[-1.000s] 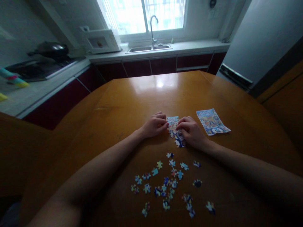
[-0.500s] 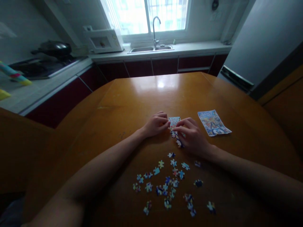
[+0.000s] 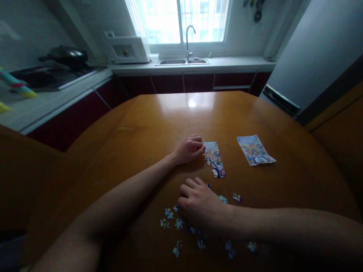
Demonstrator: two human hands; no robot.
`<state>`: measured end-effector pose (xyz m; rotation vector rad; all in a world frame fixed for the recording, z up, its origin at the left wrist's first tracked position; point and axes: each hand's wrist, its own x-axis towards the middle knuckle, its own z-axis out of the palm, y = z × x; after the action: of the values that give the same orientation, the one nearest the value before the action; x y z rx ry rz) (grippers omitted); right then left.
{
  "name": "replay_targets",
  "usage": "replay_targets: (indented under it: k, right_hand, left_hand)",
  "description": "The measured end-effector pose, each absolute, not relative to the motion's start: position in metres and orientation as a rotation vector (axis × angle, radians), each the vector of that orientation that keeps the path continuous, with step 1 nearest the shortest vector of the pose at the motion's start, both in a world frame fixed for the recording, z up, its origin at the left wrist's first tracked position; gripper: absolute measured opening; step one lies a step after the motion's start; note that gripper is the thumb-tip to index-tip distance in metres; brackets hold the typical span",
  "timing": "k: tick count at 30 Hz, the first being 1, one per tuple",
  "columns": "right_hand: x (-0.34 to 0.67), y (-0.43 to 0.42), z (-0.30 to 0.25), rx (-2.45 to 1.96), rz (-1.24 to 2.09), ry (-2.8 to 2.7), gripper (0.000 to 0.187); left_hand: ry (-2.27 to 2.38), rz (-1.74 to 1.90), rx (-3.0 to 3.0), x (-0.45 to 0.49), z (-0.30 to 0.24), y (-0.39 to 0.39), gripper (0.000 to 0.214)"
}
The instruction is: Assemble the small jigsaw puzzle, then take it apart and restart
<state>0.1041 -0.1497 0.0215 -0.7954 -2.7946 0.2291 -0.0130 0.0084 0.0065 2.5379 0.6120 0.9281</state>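
Note:
A partly joined jigsaw puzzle (image 3: 217, 158) lies flat on the table, its left side ragged. My left hand (image 3: 190, 150) rests at its upper left edge, fingers curled and thumb tip close to the border; whatever they may hold is hidden. Nearer to me, my right hand (image 3: 201, 202) is over the loose puzzle pieces, palm down with bent fingers. Its fingertips are out of sight beneath it, and it covers several pieces. Other loose pieces show around it, such as a light blue puzzle piece (image 3: 178, 224) to its left and a dark-patterned puzzle piece (image 3: 237, 197) to its right.
A creased picture sheet (image 3: 255, 150) lies right of the puzzle on the brown wooden table (image 3: 159, 121). Beyond the table are a counter with a sink (image 3: 171, 61), a microwave (image 3: 127, 50) and a stove with a black wok (image 3: 68, 56). A fridge (image 3: 309, 49) stands at the right.
My right hand has left the puzzle and moved toward me and leftward, onto the loose pieces. The puzzle's right part is now uncovered. My left hand stays beside the puzzle.

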Motion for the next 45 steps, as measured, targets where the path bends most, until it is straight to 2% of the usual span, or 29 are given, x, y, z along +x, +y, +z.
replay_targets:
  k: [6,10,14,19,25,45]
  right_hand:
    - [0.097,-0.156,0.026,-0.857,0.315,-2.783,0.005]
    - [0.112,-0.147,0.028,-0.852,0.603,-2.631,0.006]
    - [0.150,-0.122,0.032,-0.975,0.840,-2.245,0.012]
    - [0.195,-0.089,0.028,-1.082,0.813,-2.017,0.013]
    - [0.208,-0.079,0.014,-1.043,0.741,-2.121,0.016]
    - [0.204,-0.078,0.011,-1.010,0.577,-2.263,0.012]
  left_hand:
    - [0.607,0.936,2.533,-0.014,0.004,0.010,0.038]
    - [0.613,0.931,2.521,-0.015,0.004,0.010,0.038]
    - [0.612,0.929,2.517,-0.014,0.005,0.010,0.037]
    - [0.556,0.896,2.542,-0.014,0.008,0.006,0.030]
    - [0.414,0.791,2.620,-0.016,0.014,-0.001,0.014]
    - [0.362,0.648,2.628,-0.012,0.019,-0.009,0.011]
